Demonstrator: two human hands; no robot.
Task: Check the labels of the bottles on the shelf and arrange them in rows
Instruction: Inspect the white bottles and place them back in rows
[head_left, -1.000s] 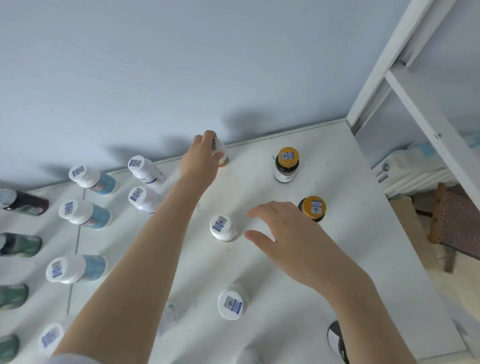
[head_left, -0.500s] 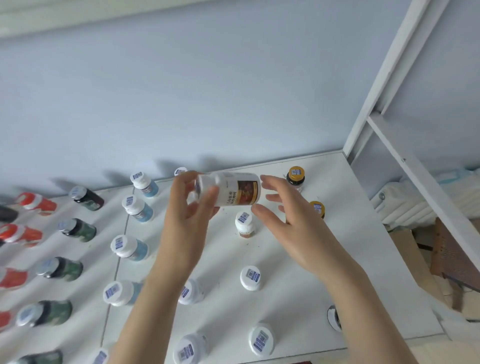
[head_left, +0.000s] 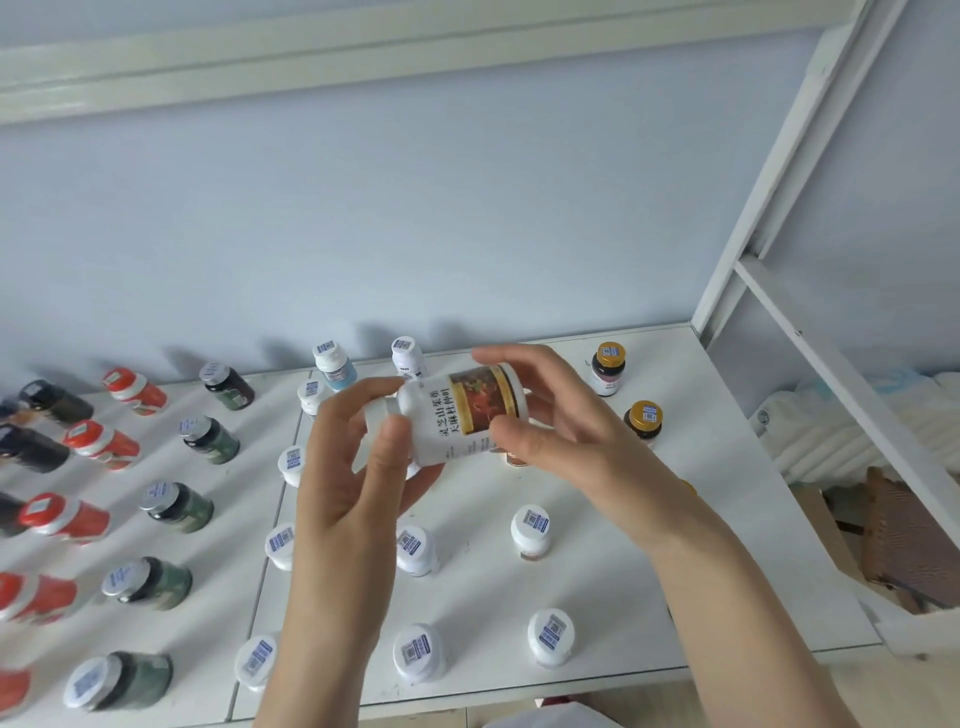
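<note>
Behind the grip rises a pale blue wall (head_left: 415, 234), evenly and softly lit, crossed high above by a white rail (head_left: 363, 47). Below the grip lies the white shelf board (head_left: 649, 561). Right of the grip stands a white frame post (head_left: 769, 171) with a sloping cross rail (head_left: 831, 374). Beyond these, to the lower right, are a white ribbed radiator (head_left: 810, 436) and a brown slatted wooden piece (head_left: 909, 540).

A white ribbed radiator (head_left: 810, 431) sits at the far right, with a small round valve at its left end. A white slanted bar (head_left: 831, 374) crosses in front of it. Just below the radiator lies a brown slatted wooden piece (head_left: 904, 535). Left of the radiator a pale blue wall (head_left: 415, 234) spreads wide, with a white beam (head_left: 260, 57) running along high above.
</note>
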